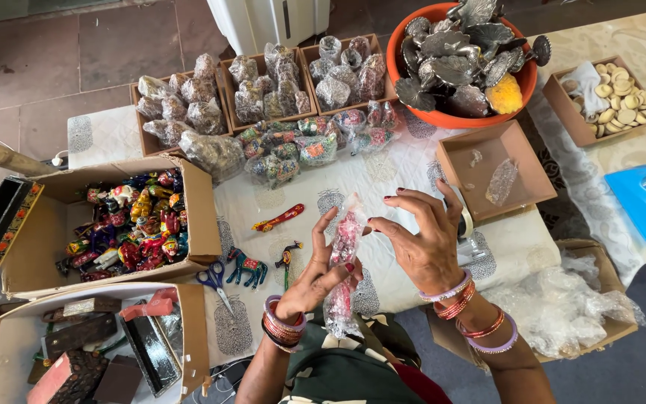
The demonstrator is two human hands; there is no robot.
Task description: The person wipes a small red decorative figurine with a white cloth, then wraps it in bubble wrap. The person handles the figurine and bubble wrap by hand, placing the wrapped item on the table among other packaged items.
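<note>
While the left hand [315, 273] clamps a clear plastic packet [344, 262] holding a red painted figure upright above the desk [398, 179], the right hand [424, 239] spreads its fingers, fingertips touching the packet's top. Brown trays of wrapped bundles [263, 90] line the far edge; an open cardboard box [125, 221] of bright figures sits left.

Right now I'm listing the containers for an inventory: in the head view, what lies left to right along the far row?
Three cardboard trays of wrapped bundles → → → orange bowl → tray of pale discs
</note>
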